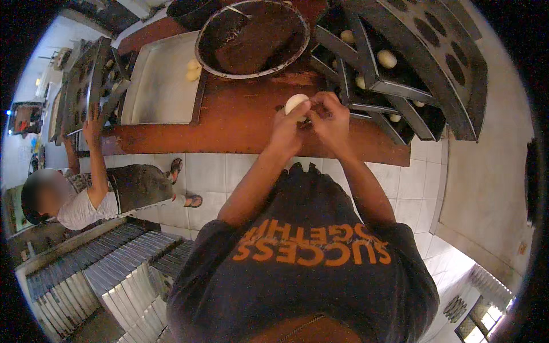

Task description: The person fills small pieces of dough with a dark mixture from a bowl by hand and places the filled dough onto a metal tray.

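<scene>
My left hand (290, 124) and my right hand (330, 119) meet above the wooden table, both closed on a round, pale dough ball (297, 103). The fingertips of both press at its lower right side. Beyond them, a large metal bowl (209, 67) holds dark brown stuff with a utensil in it. To the left lies a light metal tray (154, 91), with two pale dough pieces (192, 74) at its right side. At the right, dark metal pans (400, 88) are stacked at angles, several holding dough balls (387, 58).
The wooden table (234, 137) spans the view above a tiled floor (206, 168). A co-worker (86, 211) at the left reaches to another stack of dark pans (83, 74). Stacked light metal trays (108, 274) stand at the lower left. A pale surface (474, 194) runs along the right.
</scene>
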Demonstrator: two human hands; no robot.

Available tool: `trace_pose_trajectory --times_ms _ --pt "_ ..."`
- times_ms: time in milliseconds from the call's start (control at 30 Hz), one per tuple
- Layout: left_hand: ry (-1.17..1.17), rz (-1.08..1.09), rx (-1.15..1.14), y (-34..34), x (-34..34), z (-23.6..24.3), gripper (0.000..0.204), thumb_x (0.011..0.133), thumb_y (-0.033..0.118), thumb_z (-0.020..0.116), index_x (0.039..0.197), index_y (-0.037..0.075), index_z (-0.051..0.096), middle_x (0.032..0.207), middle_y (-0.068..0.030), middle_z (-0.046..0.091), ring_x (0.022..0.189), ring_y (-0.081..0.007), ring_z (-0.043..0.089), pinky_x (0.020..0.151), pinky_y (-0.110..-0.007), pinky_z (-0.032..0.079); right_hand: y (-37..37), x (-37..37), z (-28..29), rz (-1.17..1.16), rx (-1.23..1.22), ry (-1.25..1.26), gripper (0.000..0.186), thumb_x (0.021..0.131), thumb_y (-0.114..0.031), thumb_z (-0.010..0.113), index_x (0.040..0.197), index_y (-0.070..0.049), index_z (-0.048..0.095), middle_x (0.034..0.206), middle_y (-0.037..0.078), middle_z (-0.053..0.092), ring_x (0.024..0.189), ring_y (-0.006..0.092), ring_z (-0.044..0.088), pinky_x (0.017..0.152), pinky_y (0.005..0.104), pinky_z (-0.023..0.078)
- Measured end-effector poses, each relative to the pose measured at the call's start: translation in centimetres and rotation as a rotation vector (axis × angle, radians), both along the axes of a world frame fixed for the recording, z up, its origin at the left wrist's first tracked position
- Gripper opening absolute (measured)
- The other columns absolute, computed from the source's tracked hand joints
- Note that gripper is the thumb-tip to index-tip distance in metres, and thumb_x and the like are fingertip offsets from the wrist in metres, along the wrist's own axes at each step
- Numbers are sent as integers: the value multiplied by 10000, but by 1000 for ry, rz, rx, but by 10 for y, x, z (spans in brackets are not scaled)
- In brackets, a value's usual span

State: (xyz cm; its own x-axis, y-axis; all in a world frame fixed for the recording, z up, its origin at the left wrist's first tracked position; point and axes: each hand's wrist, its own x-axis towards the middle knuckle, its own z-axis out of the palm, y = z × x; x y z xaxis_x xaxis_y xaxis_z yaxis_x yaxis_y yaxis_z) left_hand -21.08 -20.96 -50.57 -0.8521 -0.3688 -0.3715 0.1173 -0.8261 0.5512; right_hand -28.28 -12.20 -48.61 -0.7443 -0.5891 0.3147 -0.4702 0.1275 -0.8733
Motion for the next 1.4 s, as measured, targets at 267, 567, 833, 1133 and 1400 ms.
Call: trace_pose_trajectory --times_ms 267,567,833,1133,1400 --pt "-1 65 -58 11 -4 0 306 848 299 531 1040 62 502 951 -62 559 891 -193 539 787 -333 458 -3 16 -1 -99 33 321 260 617 -55 648 865 -42 572 943 130 538 942 305 489 844 398 356" --pt "-94 -57 -76 34 0 9 214 816 182 595 953 32 528 892 -43 556 805 -144 550 677 -291 479 21 26 11 -213 -150 -63 187 625 -35 627 804 -31 572 944 127 536 964 328 459 815 385 382" --pt "-40 -71 46 60 -12 3 232 806 143 583 1009 60 509 909 -48 560 800 -158 555 708 -306 475 62 8 -10 -217 30 369 229 637 -63 612 859 -35 559 861 120 544 905 322 484 789 397 385" --pt "13 -163 159 90 -28 8 262 815 235 594 989 54 520 877 -20 559 798 -123 544 677 -265 464 102 -7 -12 -174 -20 352 250 634 -95 611 874 -55 554 847 94 520 864 316 461 783 418 352" --pt "35 -246 63 153 -38 -20 298 843 337 528 1035 112 490 979 -17 543 922 -160 524 814 -330 436 156 -21 -19 -184 27 490 244 603 -62 617 836 -52 543 841 90 517 822 291 456 707 395 358"
